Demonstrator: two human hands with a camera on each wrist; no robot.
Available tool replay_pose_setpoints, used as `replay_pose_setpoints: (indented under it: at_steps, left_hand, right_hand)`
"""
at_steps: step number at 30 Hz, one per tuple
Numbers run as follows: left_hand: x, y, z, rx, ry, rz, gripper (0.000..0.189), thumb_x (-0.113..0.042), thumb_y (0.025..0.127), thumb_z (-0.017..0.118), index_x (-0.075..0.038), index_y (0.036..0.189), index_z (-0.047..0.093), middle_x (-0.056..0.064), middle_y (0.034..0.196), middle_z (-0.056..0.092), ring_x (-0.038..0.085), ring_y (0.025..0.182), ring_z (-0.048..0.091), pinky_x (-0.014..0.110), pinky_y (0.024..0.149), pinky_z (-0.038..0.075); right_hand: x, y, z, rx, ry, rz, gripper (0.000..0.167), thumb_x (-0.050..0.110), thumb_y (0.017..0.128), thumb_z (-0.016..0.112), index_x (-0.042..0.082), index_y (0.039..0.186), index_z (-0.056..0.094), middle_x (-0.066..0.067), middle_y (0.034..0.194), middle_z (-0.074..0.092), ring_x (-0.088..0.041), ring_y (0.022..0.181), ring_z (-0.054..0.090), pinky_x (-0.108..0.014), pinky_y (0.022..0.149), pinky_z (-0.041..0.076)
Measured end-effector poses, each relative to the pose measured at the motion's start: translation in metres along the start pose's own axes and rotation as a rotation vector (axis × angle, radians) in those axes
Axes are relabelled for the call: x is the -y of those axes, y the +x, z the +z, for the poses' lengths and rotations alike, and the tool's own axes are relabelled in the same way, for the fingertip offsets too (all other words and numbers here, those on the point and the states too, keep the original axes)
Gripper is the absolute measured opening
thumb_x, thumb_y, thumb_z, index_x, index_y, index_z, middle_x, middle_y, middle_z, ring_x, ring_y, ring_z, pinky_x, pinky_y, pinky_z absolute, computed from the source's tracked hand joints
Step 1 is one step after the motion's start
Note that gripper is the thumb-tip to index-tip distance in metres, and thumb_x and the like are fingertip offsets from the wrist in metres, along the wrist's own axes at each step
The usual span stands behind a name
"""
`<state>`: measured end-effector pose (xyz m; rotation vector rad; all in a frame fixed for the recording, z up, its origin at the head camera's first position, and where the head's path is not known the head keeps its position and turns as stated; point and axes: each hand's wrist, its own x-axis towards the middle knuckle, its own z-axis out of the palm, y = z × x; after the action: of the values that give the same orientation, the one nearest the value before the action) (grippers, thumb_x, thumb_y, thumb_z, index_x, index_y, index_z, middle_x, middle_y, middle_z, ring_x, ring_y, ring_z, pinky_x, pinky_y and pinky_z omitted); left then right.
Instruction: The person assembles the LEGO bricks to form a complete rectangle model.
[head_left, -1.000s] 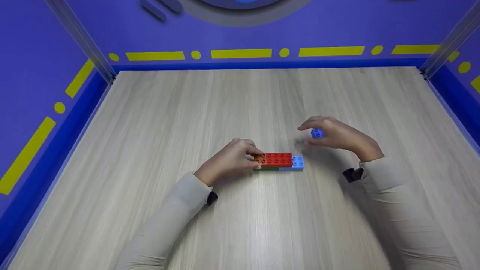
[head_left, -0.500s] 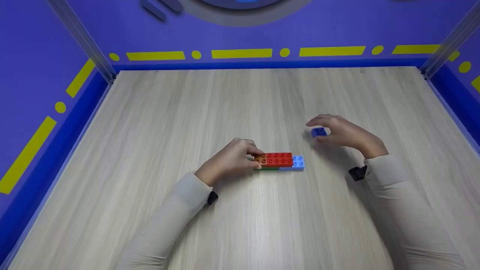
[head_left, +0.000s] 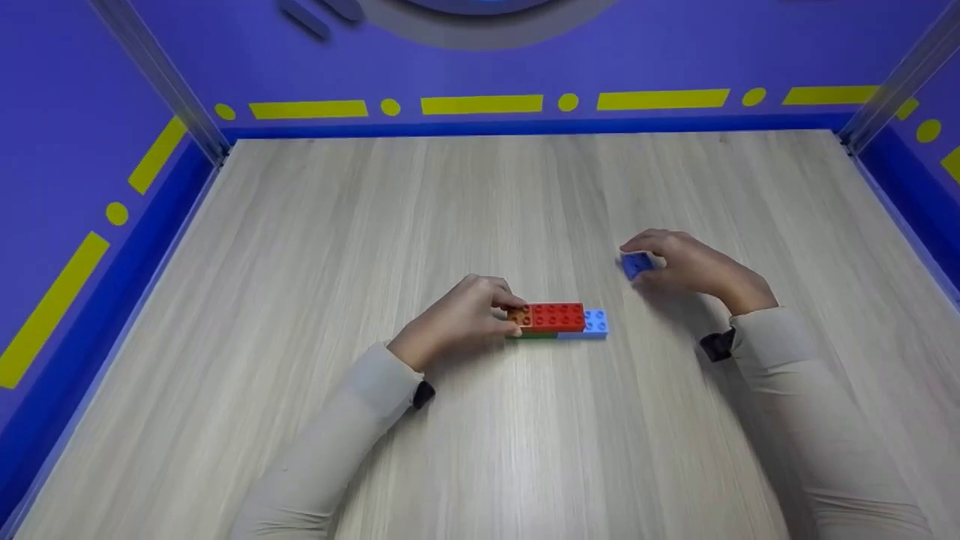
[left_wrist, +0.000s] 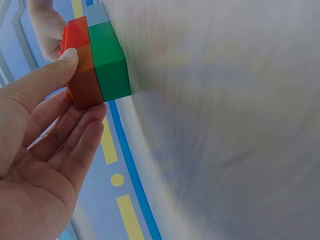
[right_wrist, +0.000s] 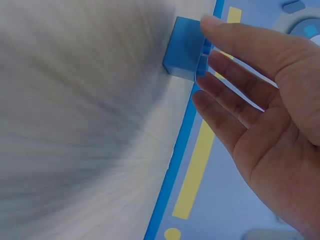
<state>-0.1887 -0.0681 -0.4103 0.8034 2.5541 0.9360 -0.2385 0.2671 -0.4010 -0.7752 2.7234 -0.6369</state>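
Observation:
My left hand point(head_left: 469, 311) pinches the orange brick point(left_wrist: 86, 80) at the left end of a small two-layer brick build. A red brick point(head_left: 559, 316) lies alongside the orange one in the upper layer. Below them are a green brick point(left_wrist: 111, 65) and a light blue brick point(head_left: 597, 321), whose studs show at the right end. Further right and back, my right hand point(head_left: 697, 266) has thumb and fingers around a small blue brick point(head_left: 637, 265) on the table. In the right wrist view the thumb overlaps this blue brick's point(right_wrist: 185, 47) upper edge, and its studs face the palm.
The wood-grain table point(head_left: 480, 202) is bounded by a blue back wall point(head_left: 480, 75) with yellow dashes, and by side walls at left and right. A black wrist camera point(head_left: 718, 346) sits below the right sleeve cuff.
My right hand has shifted slightly right and its fingers have drawn in around the blue brick, which has turned a little. The left hand and the build stay put.

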Motion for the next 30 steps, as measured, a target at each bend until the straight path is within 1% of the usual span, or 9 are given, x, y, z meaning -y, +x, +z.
replay_pose_setpoints:
  at_steps: [5,15,24,30]
  left_hand:
    - [-0.0003,-0.0003,-0.0003,0.001,0.000,-0.003,0.037,-0.014,0.080,0.078,-0.008,0.116,0.071,0.002,0.102,0.068,0.016,0.094,0.062,0.024,0.079,0.048]
    - [0.0001,-0.0001,-0.0009,-0.006,0.006,0.042,0.035,-0.013,0.080,0.078,-0.008,0.114,0.072,0.003,0.100,0.068,0.013,0.093,0.064,0.022,0.079,0.051]
    - [-0.0015,0.0004,-0.0014,0.003,-0.001,0.002,0.036,-0.014,0.080,0.078,-0.008,0.115,0.071,0.002,0.102,0.068,0.015,0.096,0.063,0.024,0.082,0.051]
    - [-0.0012,0.0005,-0.0009,0.003,0.005,0.007,0.035,-0.015,0.081,0.078,-0.009,0.115,0.071,0.001,0.101,0.068,0.016,0.096,0.064,0.024,0.081,0.051]
  right_hand:
    - [-0.0012,-0.0002,0.0008,-0.001,0.003,0.017,0.045,0.002,0.086,0.068,-0.004,0.129,0.057,-0.023,0.133,0.054,-0.040,0.122,0.050,-0.056,0.101,0.041]
    - [-0.0063,-0.0009,0.0049,-0.008,-0.006,0.053,0.043,0.000,0.086,0.067,-0.004,0.128,0.057,-0.025,0.130,0.055,-0.041,0.121,0.051,-0.056,0.100,0.041]
    - [-0.0065,-0.0005,0.0039,-0.003,0.008,0.071,0.042,0.001,0.088,0.065,-0.002,0.129,0.057,-0.023,0.130,0.056,-0.039,0.119,0.053,-0.055,0.100,0.042]
    - [-0.0089,-0.0016,0.0056,-0.011,0.009,0.061,0.042,0.004,0.088,0.066,-0.002,0.129,0.057,-0.023,0.128,0.057,-0.038,0.117,0.055,-0.054,0.098,0.044]
